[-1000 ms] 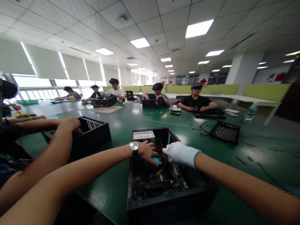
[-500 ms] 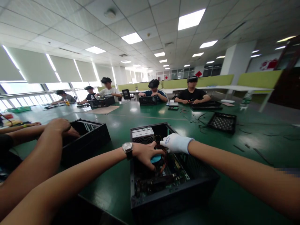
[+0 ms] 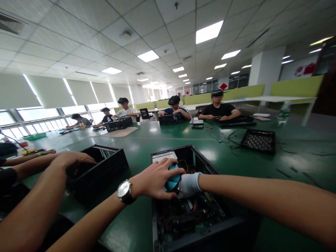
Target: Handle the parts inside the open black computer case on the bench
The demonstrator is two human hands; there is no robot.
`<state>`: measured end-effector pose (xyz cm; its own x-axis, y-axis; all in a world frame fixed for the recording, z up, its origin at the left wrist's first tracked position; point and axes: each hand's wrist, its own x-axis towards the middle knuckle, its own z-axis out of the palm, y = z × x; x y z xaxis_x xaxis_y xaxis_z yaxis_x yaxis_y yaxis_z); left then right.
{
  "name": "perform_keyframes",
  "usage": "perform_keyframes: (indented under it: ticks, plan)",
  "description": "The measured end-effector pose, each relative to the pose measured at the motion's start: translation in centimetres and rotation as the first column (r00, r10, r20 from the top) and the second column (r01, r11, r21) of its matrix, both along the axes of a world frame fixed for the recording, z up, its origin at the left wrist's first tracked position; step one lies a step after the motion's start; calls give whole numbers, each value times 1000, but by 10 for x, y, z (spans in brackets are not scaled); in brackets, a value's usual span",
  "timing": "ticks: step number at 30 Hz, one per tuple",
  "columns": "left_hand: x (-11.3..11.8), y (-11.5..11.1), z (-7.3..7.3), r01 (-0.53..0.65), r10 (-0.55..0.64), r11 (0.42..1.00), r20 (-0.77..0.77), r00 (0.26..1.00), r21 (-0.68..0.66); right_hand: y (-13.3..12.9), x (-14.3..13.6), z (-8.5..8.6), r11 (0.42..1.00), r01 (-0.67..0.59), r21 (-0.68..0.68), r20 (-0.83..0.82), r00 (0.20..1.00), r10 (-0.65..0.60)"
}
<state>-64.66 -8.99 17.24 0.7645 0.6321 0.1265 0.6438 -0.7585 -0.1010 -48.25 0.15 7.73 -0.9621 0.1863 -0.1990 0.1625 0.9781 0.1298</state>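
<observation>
A CPU cooler with a blue fan (image 3: 173, 179) is gripped from above by my bare left hand (image 3: 157, 176), its fingers curled round the fan. It is held over the open black computer case (image 3: 194, 232). My right hand (image 3: 189, 185), in a white glove, is right beside the cooler inside the case. Its fingers are mostly hidden behind the cooler and I cannot see whether they are closed. The silver power supply (image 3: 166, 155) sits at the case's far left corner. Thin coloured wires (image 3: 187, 167) run behind the cooler, and circuit boards lie below.
At my left a co-worker's arms (image 3: 56, 175) reach into another black case (image 3: 105, 171). A black tray (image 3: 258, 140) and loose cables lie on the green table (image 3: 136, 210) at the right. More people work along the far side; a clear bottle (image 3: 284, 112) stands there.
My left hand has raised the blue-fan cooler up from inside the case. My right hand has moved down from near the power supply to the cooler's side. The view has tilted upward.
</observation>
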Motion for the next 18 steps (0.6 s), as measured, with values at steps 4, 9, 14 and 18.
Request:
perform_keyframes:
  ticks: [4, 9, 14, 18]
  plan:
    - [7, 3, 2, -24, 24, 1000, -40, 999, 16, 5, 26, 23, 988, 114, 106, 55, 991, -120]
    - [25, 27, -18, -27, 25, 1000, -150, 988, -11, 1, 95, 76, 930, 215, 298, -9, 975, -222]
    - [40, 48, -38, -114, 71, 979, -239, 968, -169, -45, 171, 113, 867, 405, 290, -429, 865, -261]
    - [45, 19, -8, -92, 80, 943, -51, 995, -320, -109, 211, 65, 846, 529, -56, -798, 486, -357]
